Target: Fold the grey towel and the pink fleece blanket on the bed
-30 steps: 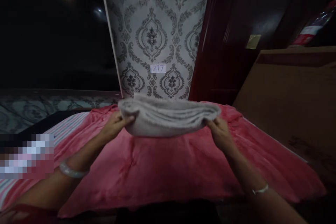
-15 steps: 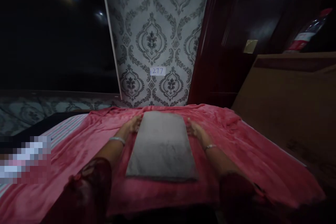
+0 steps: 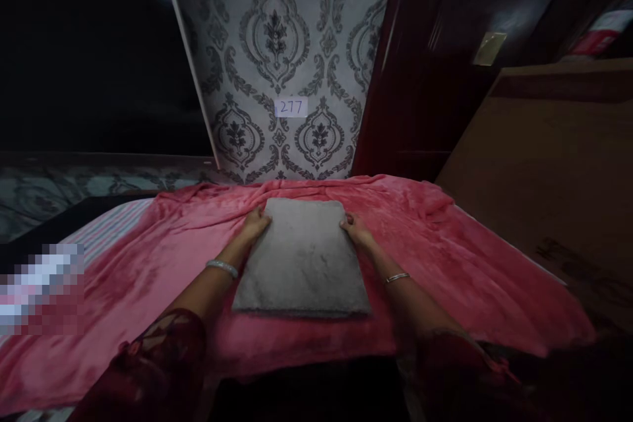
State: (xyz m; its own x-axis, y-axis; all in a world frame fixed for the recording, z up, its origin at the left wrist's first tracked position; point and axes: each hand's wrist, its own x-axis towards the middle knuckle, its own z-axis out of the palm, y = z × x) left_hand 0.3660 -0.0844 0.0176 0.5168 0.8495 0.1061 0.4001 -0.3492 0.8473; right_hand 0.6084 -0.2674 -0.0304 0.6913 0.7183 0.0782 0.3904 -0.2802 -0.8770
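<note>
A folded grey towel (image 3: 304, 260) with a fuzzy edge lies flat on a pink blanket (image 3: 435, 270), straight in front of me. At its far left corner, my left hand (image 3: 256, 224) grips the edge, thumb on top and the other fingers partly hidden beside or under it. My right hand (image 3: 356, 229) pinches the opposite edge near the far right corner in the same way. Each wrist wears a bracelet.
A dark screen (image 3: 89, 53) stands at the back left, before the patterned wall (image 3: 277, 33) with a paper label (image 3: 291, 107) reading 277. To the right are a dark red cabinet door (image 3: 425, 79) and a cardboard box (image 3: 544, 165) with a bottle (image 3: 601, 33) on it.
Both hands have moved inward from beside the towel and now close on its side edges. The camera has tilted down, so the scene sits higher.
</note>
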